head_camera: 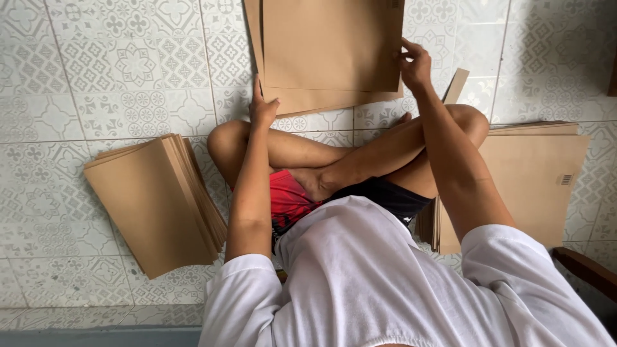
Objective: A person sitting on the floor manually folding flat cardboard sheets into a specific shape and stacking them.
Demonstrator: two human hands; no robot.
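I sit cross-legged on a patterned tile floor. In front of my knees lies a brown cardboard sheet [331,45] on top of another sheet. My left hand [262,108] presses its fingers against the sheet's lower left corner. My right hand [414,64] grips the sheet's right edge, thumb and fingers closed over it.
A fanned stack of brown cardboard sheets [154,199] lies on the floor at my left. Another stack of larger sheets [533,180] lies at my right, one with a barcode label. A dark wooden piece [588,270] shows at the lower right.
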